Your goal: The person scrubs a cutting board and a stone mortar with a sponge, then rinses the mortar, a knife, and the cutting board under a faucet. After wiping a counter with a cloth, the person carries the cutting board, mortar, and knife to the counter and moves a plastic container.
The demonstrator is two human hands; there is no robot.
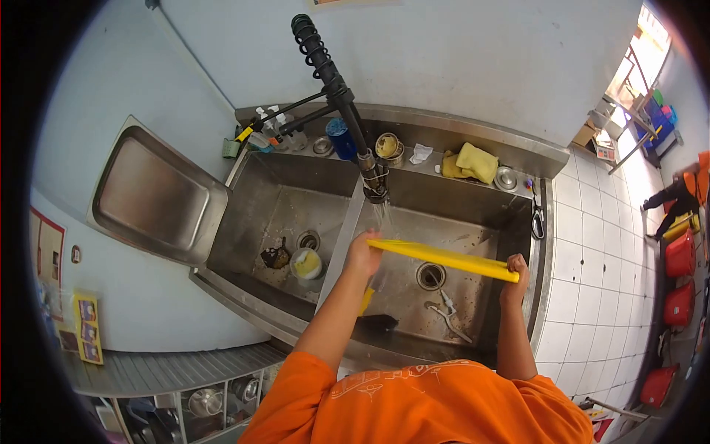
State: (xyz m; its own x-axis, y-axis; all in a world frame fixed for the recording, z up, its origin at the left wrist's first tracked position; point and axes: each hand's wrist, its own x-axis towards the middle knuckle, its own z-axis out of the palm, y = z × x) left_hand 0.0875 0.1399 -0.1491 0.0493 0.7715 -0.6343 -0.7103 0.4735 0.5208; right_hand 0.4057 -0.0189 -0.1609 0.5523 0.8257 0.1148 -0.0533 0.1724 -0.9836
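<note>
Between my two hands is a yellow cutting board (444,259), seen nearly edge-on over the right sink basin (473,222). My left hand (364,254) grips its left end, close under the faucet head (375,189), from which water runs. The fingers of my right hand (517,277) are wrapped round its right end. Below the board, a drain (430,276) and a pale, thin-handled utensil (447,314) show on the basin floor. A dark object (379,323) lies at the near left of this basin, partly hidden by my left arm.
In the left basin are a white tub (305,263) with a yellow sponge and a dark scrubber (275,255). The back ledge holds bottles, a blue can (341,138), yellow cloths (477,163) and scissors (538,222). A metal tray (159,196) leans at left. Another person (680,192) is far right.
</note>
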